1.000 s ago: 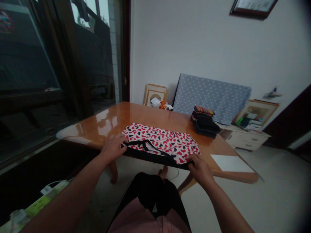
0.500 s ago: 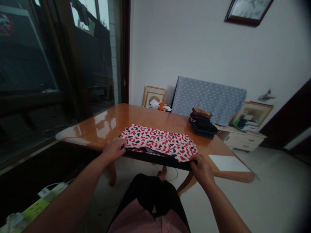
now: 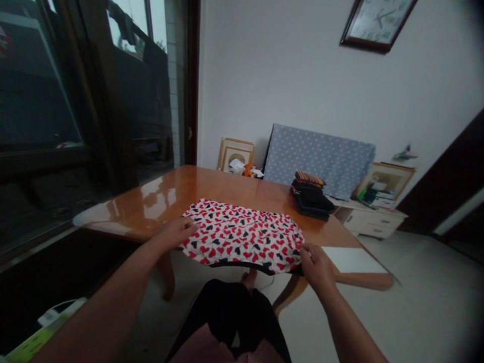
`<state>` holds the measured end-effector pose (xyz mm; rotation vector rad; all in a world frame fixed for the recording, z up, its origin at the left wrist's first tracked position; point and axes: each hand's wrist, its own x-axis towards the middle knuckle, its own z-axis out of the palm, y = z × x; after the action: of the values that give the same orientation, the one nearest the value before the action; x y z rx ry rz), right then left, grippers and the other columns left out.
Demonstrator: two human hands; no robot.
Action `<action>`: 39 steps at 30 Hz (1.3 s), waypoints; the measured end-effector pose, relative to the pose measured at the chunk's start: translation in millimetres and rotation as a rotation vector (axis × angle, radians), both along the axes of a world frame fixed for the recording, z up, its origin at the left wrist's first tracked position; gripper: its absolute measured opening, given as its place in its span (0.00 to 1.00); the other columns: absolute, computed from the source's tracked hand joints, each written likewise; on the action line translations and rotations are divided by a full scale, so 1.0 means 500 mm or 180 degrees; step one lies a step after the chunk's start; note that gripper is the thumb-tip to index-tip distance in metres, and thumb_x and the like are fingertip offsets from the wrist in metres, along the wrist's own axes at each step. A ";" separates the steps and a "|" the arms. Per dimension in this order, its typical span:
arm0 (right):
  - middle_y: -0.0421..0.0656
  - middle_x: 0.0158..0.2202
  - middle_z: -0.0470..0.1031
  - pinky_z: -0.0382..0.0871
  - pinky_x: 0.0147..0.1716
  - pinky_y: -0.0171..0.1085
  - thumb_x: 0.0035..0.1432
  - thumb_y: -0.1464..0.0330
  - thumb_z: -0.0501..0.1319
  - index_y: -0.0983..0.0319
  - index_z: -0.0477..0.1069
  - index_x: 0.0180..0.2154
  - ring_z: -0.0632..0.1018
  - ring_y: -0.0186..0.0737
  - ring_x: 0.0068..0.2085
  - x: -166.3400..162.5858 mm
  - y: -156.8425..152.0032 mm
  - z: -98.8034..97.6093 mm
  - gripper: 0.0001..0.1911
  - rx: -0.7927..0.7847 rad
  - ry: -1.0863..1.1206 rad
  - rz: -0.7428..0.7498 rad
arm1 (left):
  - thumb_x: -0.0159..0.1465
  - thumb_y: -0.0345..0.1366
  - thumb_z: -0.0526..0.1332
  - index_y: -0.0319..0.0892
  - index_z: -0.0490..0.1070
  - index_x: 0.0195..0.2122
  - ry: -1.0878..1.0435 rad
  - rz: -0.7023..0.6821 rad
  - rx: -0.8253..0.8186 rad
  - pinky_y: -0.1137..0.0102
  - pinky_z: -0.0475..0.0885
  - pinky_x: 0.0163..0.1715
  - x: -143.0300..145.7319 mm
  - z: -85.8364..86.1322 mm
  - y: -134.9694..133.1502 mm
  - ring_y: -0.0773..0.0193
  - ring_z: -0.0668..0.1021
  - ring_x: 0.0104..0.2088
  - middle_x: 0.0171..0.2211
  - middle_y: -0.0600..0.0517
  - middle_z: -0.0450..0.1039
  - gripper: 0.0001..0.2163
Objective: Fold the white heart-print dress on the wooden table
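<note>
A white cloth garment printed with red and black hearts [image 3: 242, 234] lies across the near edge of the wooden table [image 3: 227, 181], its front part hanging over the edge. Black trim shows along its lower border; what kind of garment it is, I cannot tell. My left hand [image 3: 179, 232] is closed on its left side. At the right side, my right hand [image 3: 316, 264] pinches the fabric near the corner. The cloth is spread between both hands.
A stack of folded dark clothes [image 3: 312, 199] with a striped piece on top stands on the table's far right. A white sheet [image 3: 353, 259] lies near the right edge. Behind are a dotted grey cloth [image 3: 317, 156] and a white cabinet [image 3: 370, 222]. A power strip [image 3: 41, 333] is at lower left.
The heart-print fabric has come down toward me over the black band, so more print and less black shows. Both hands keep hold at the sides. The view has shifted slightly.
</note>
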<state>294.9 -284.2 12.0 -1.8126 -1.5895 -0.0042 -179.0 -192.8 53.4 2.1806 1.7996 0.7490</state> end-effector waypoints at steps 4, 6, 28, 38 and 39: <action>0.46 0.40 0.79 0.67 0.42 0.40 0.59 0.60 0.53 0.58 0.76 0.40 0.77 0.47 0.42 0.026 0.066 0.014 0.16 -0.0155 0.0262 -0.0038 | 0.64 0.47 0.54 0.45 0.69 0.28 0.0019 0.0131 0.0158 0.70 0.61 0.29 0.005 -0.004 0.064 0.62 0.73 0.30 0.28 0.53 0.73 0.14; 0.45 0.36 0.80 0.67 0.38 0.38 0.59 0.59 0.52 0.60 0.77 0.39 0.78 0.46 0.39 0.038 0.105 0.017 0.18 -0.0268 0.0381 -0.0113 | 0.64 0.44 0.53 0.44 0.69 0.30 -0.0027 0.0309 0.0169 0.70 0.62 0.30 0.003 -0.009 0.099 0.61 0.73 0.31 0.29 0.52 0.73 0.12; 0.55 0.49 0.78 0.68 0.46 0.38 0.53 0.68 0.56 0.66 0.75 0.50 0.77 0.51 0.50 0.143 0.453 0.001 0.23 -0.1013 -0.0112 -0.0055 | 0.60 0.34 0.57 0.39 0.70 0.56 -0.0001 0.0969 -0.0248 0.66 0.66 0.53 -0.010 -0.071 0.400 0.53 0.72 0.56 0.56 0.40 0.71 0.22; 0.43 0.30 0.80 0.66 0.33 0.33 0.49 0.69 0.61 0.61 0.79 0.31 0.78 0.40 0.34 0.138 0.497 -0.021 0.08 -0.1176 -0.0014 0.0229 | 0.56 0.37 0.61 0.46 0.77 0.35 0.0196 0.0400 -0.0329 0.65 0.69 0.43 0.006 -0.079 0.448 0.53 0.77 0.44 0.41 0.48 0.78 0.08; 0.42 0.27 0.79 0.65 0.31 0.32 0.49 0.69 0.62 0.61 0.78 0.29 0.77 0.39 0.31 0.141 0.499 -0.021 0.06 -0.1174 0.0021 0.0202 | 0.56 0.37 0.60 0.46 0.77 0.34 0.0172 0.0383 -0.0311 0.67 0.69 0.41 0.006 -0.080 0.448 0.55 0.77 0.42 0.39 0.48 0.78 0.07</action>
<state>365.5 -34.7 1.3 -2.0310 -1.7280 0.3444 -176.2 31.1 13.6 2.0651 1.9654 0.6175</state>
